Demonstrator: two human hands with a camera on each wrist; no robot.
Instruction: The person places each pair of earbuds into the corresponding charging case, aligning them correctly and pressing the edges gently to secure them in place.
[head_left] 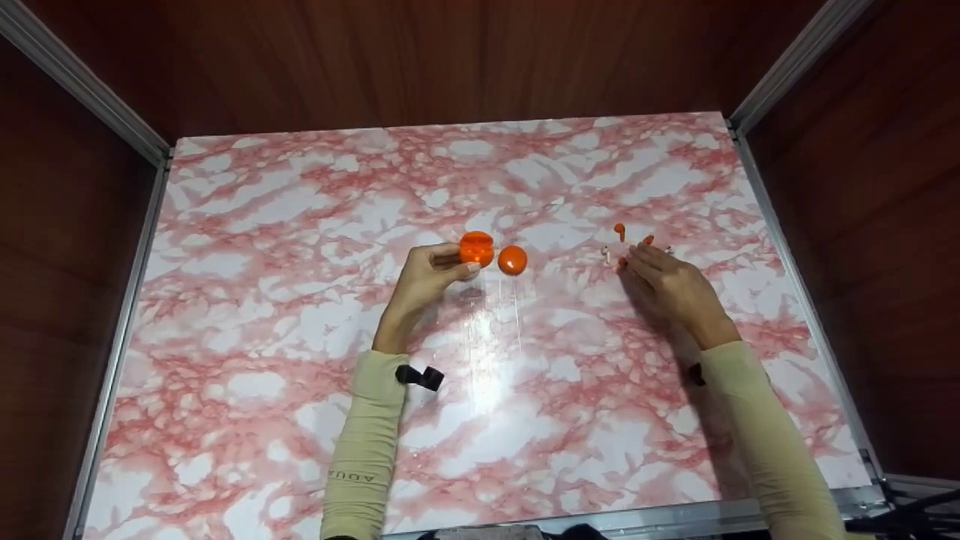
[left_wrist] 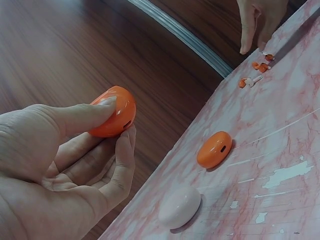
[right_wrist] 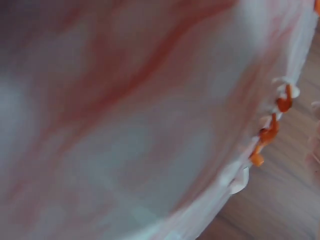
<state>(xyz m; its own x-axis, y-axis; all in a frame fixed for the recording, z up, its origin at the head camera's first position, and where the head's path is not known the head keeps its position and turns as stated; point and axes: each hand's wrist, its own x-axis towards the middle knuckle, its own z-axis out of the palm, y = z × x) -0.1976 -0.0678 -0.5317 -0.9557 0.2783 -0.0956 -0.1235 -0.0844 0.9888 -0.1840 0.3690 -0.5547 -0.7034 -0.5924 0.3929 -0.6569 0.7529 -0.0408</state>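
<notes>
My left hand point(head_left: 427, 277) grips an orange earbud case point(head_left: 477, 255) above the table, thumb on one side and fingers on the other. In the head view the case's lid stands raised. A second orange case point(head_left: 513, 260) lies closed just right of it. The left wrist view also shows a white case point(left_wrist: 180, 207) on the table. My right hand point(head_left: 671, 289) reaches down over loose earbuds, fingers mostly straight, fingertips right at them. An orange earbud point(head_left: 619, 231) lies beyond the fingertips and a white earbud point(head_left: 606, 255) to their left; the hand partly covers others.
The work surface is a red-and-white marbled table point(head_left: 300, 405). Dark wood panels point(head_left: 420, 60) and metal rails point(head_left: 780, 225) enclose its back and sides. In the right wrist view several orange and white earbuds point(right_wrist: 269, 131) sit near the visible edge of the marbled surface.
</notes>
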